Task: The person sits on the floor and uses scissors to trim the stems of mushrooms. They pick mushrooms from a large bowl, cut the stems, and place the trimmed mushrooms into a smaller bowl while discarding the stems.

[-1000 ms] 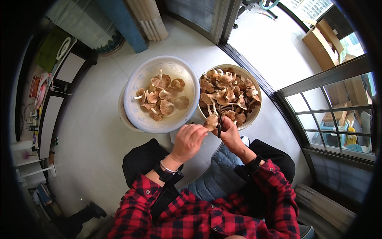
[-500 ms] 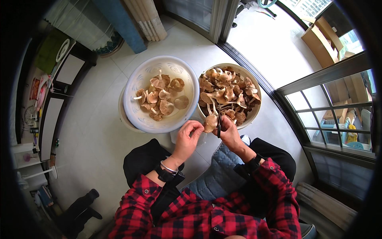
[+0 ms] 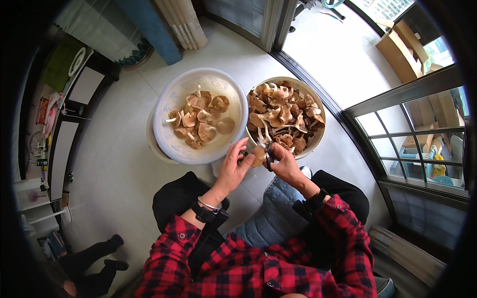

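The left hand [image 3: 230, 170] pinches a mushroom [image 3: 258, 156] between its fingers [image 3: 246, 161], steadying it beside black scissors [image 3: 270, 160] gripped in the right hand's [image 3: 288, 167] fingers; the blue-rimmed basin [image 3: 171, 102] sits within reach.

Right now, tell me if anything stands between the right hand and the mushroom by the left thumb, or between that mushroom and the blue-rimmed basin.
The black scissors in the right hand stand between it and the mushroom. Toward the basin, the left hand lies partly in the way; nothing else visible does.
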Motion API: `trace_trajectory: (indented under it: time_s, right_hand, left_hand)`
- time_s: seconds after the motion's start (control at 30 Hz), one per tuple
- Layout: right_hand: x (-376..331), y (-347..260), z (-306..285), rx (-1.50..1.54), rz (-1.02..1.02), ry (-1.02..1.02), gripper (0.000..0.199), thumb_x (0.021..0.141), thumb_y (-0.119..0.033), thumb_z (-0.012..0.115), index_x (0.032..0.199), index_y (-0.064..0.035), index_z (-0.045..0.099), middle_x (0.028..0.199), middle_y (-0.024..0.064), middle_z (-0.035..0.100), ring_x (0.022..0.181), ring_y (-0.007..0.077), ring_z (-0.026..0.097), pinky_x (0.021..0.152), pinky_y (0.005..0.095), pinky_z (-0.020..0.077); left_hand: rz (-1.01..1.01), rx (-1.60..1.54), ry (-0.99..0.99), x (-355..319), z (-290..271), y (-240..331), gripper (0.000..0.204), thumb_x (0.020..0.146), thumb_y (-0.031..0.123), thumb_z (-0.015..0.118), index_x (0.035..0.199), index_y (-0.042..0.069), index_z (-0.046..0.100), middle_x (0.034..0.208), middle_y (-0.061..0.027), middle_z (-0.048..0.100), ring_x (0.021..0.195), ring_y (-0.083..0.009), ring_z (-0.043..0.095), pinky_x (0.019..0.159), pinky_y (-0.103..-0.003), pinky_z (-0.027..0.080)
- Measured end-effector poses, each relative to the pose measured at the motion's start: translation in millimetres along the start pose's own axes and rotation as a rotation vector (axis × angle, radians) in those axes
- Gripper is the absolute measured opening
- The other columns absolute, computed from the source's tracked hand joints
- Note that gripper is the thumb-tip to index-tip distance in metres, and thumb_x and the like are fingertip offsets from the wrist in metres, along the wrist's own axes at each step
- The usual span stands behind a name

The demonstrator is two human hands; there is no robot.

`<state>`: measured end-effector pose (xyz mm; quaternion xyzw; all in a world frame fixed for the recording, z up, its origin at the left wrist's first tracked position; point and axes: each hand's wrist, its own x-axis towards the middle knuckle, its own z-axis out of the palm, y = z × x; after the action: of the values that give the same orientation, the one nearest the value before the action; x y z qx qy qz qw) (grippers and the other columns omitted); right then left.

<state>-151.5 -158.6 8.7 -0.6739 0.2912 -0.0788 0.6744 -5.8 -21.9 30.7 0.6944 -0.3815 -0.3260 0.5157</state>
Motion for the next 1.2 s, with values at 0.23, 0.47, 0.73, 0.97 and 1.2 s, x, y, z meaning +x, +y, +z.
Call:
trace_trajectory:
  time_s: [0.23,0.47,0.73,0.97,1.2]
  right_hand:
    - [-9.5,-14.1,-1.9,-0.163,0.001,-0.086,0.028,0.077,-0.005,0.071,0.098,-0.0020,0.053,0.088,0.0052,0.063,0.076,0.0110,0.053,0.069,0.0288,0.0476]
    - [-6.4,0.3,1.7,-0.078,0.083,-0.100,0.036,0.078,-0.015,0.079,0.098,-0.0023,0.051,0.084,0.0037,0.054,0.073,0.0105,0.046,0.063,0.0282,0.0435]
    - [-12.7,0.8,8.1,0.028,0.108,-0.053,0.043,0.079,-0.027,0.082,0.093,0.0011,0.052,0.082,0.0105,0.060,0.070,0.0116,0.058,0.060,0.0307,0.0473]
    - [-29.3,-9.0,-8.4,-0.537,0.335,-0.478,0.064,0.082,-0.062,0.068,0.082,0.0020,0.061,0.063,0.0141,0.059,0.064,0.0249,0.062,0.061,0.0385,0.0473]
    - [-29.2,-8.5,-14.8,-0.466,0.479,-0.617,0.078,0.082,-0.077,0.054,0.079,0.0004,0.065,0.068,0.0092,0.064,0.063,0.0210,0.064,0.062,0.0346,0.0499]
  left_hand:
    - [-0.232,-0.356,-0.271,-1.7,-3.6,-0.8,0.061,0.092,0.019,0.067,0.145,0.008,0.040,0.124,-0.0096,0.052,0.109,-0.0174,0.054,0.094,-0.033,0.047]
    - [-0.711,-0.639,-0.257,-9.2,-7.7,-7.6,0.029,0.091,0.011,0.061,0.117,0.002,0.053,0.097,-0.0055,0.060,0.086,-0.0120,0.061,0.080,-0.027,0.049]
    - [-0.672,-0.426,-0.313,-14.0,-9.3,-29.4,0.015,0.093,0.015,0.062,0.099,0.000,0.060,0.083,-0.0038,0.065,0.073,-0.0107,0.063,0.072,-0.024,0.050]
    - [-0.635,-0.370,-0.201,-15.3,-17.1,-41.5,0.017,0.094,0.014,0.063,0.098,-0.002,0.065,0.080,-0.0033,0.066,0.072,-0.0091,0.063,0.069,-0.023,0.050]
    - [-0.568,-0.229,-0.102,-13.8,-14.2,-45.2,0.019,0.093,0.013,0.064,0.098,-0.005,0.065,0.081,-0.0053,0.068,0.073,-0.0097,0.063,0.070,-0.024,0.050]
